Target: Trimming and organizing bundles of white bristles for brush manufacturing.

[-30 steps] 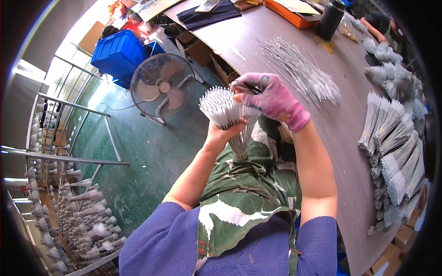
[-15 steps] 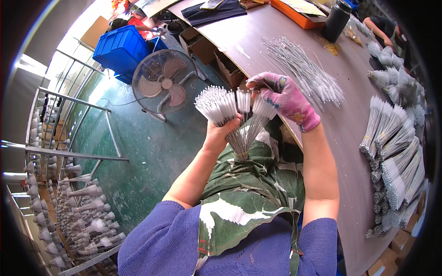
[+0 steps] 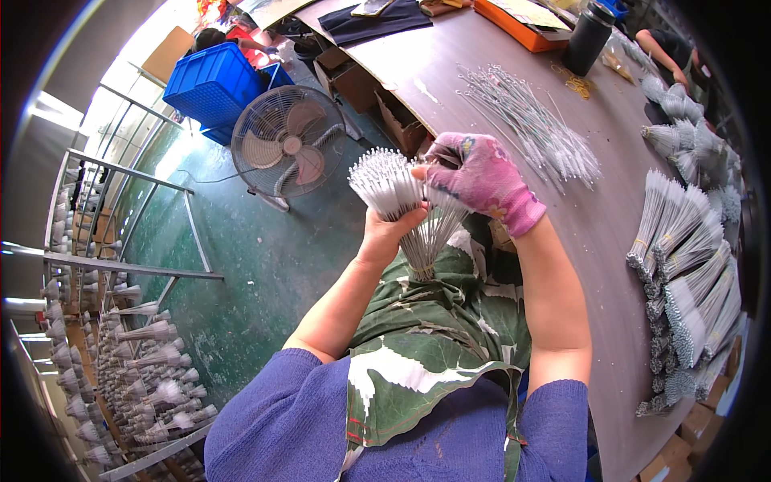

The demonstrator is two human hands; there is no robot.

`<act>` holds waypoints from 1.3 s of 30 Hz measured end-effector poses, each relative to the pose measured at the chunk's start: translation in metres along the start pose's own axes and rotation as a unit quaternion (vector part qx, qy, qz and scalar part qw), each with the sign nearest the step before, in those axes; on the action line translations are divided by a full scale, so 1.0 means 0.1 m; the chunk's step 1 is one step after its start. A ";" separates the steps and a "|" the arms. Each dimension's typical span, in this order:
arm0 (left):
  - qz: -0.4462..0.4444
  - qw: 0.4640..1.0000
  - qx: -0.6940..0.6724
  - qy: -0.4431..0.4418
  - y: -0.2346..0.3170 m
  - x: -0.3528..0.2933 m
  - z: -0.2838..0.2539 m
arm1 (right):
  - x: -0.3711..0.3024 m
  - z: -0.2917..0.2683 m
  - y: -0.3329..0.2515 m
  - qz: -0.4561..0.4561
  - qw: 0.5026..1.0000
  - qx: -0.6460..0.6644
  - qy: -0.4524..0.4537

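My bare left hand (image 3: pixel 384 237) is wrapped round part of a bundle of thin wire brushes (image 3: pixel 384 183), white bristled heads up. Their grey wire stems (image 3: pixel 424 253) run down together to a band, with the lower ends resting against the leaf-patterned apron (image 3: pixel 401 301) on my lap. On my right hand (image 3: pixel 486 183) is a pink flowered glove with bare thumb and finger tips. Its fingers are curled into a pinch at the right side of the brush heads, touching them. What lies between those fingertips is hidden, as are some of the heads behind the glove.
The table (image 3: pixel 598 265) at my right holds loose wire brushes (image 3: pixel 534 124), stacked brush bundles (image 3: pixel 691 273), a black bottle (image 3: pixel 589 38) and an orange box (image 3: pixel 518 24). A floor fan (image 3: pixel 289 143), blue crates (image 3: pixel 210 87) and a metal rack (image 3: pixel 132 263) stand left. Another person's arm (image 3: pixel 662 58) shows far right.
My gloved right hand has moved left onto the brush heads, its fingers more curled. The heads in my left hand have shifted slightly right, and the gap between the brush groups is now covered.
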State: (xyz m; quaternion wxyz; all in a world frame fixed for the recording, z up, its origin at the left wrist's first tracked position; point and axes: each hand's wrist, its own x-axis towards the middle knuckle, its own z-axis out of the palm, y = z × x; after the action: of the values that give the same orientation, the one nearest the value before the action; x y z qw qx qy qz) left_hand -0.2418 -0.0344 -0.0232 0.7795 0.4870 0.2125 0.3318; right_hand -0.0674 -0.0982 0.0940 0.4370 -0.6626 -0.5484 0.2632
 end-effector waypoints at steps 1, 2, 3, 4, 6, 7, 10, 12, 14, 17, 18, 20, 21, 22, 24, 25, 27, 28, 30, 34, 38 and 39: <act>0.000 1.000 0.000 0.000 -0.01 0.00 -0.01 | 0.01 -0.01 -0.01 0.007 0.992 -0.122 -0.010; -0.003 1.000 -0.023 -0.014 -0.02 0.00 -0.03 | -0.01 -0.04 -0.03 0.022 0.996 -0.082 -0.016; -0.005 0.999 -0.045 -0.028 -0.02 0.01 -0.04 | -0.01 -0.06 -0.03 0.022 0.996 -0.082 -0.016; -0.004 0.999 -0.045 -0.027 -0.01 0.01 -0.06 | -0.02 -0.08 -0.03 0.031 0.996 -0.080 -0.015; -0.046 0.995 -0.076 -0.042 0.03 0.02 -0.09 | -0.03 -0.09 0.02 0.041 0.996 -0.078 -0.014; -0.046 0.995 -0.077 -0.042 0.04 0.03 -0.08 | -0.03 -0.08 0.08 -0.042 0.998 -0.036 0.001; -0.045 0.997 -0.043 -0.035 0.02 0.04 -0.04 | -0.04 -0.09 0.00 -0.106 0.993 0.027 -0.042; -0.045 0.998 -0.039 -0.024 0.01 0.04 -0.02 | -0.04 -0.08 -0.07 -0.114 0.988 0.043 -0.092; -0.046 0.998 -0.043 -0.015 0.00 0.03 -0.04 | -0.05 -0.03 0.03 -0.091 0.984 0.129 -0.086; -0.050 0.997 -0.055 -0.004 0.03 0.02 -0.05 | -0.08 -0.09 0.13 -0.050 0.974 0.211 -0.060; -0.054 0.997 -0.060 -0.004 0.04 0.02 -0.06 | -0.08 -0.10 0.12 -0.034 0.976 0.209 -0.039; -0.046 0.997 -0.055 -0.011 0.03 0.02 -0.06 | -0.10 -0.14 0.05 0.006 0.985 0.164 -0.061; -0.038 0.998 -0.048 -0.020 0.04 0.02 -0.06 | -0.10 -0.16 0.00 0.044 0.989 0.117 -0.083; -0.037 0.998 -0.048 -0.019 0.03 0.01 -0.06 | -0.09 -0.16 -0.03 0.043 0.989 0.117 -0.083; -0.033 0.999 -0.031 -0.003 0.00 0.01 -0.05 | -0.06 -0.15 -0.06 0.054 0.996 -0.047 -0.056; -0.034 0.999 -0.031 -0.004 0.00 0.01 -0.05 | -0.05 -0.16 -0.02 0.054 0.996 -0.047 -0.056; -0.030 0.999 -0.033 0.006 -0.01 0.01 -0.05 | -0.05 -0.16 0.07 0.046 0.996 -0.054 -0.048; -0.030 0.999 -0.034 0.006 -0.02 0.01 -0.05 | -0.06 -0.16 0.08 0.046 0.996 -0.054 -0.049; -0.026 0.999 -0.037 0.001 -0.02 0.01 -0.06 | -0.09 -0.14 0.08 0.011 0.999 0.050 -0.008; -0.021 0.999 -0.037 0.001 -0.01 0.02 -0.04 | -0.09 -0.14 0.08 -0.021 0.991 0.121 -0.045; -0.008 1.000 -0.028 0.007 -0.01 0.02 0.01 | -0.03 -0.22 -0.04 -0.071 0.992 0.020 -0.106; -0.015 1.000 0.002 0.009 -0.02 0.03 0.02 | 0.00 -0.27 -0.15 -0.071 0.987 -0.053 -0.132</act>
State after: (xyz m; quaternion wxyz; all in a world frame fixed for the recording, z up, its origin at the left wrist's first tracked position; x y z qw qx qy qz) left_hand -0.2381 -0.0343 -0.0243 0.7815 0.4825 0.2276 0.3236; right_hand -0.0526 -0.1054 0.1202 0.3423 -0.6036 -0.6601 0.2878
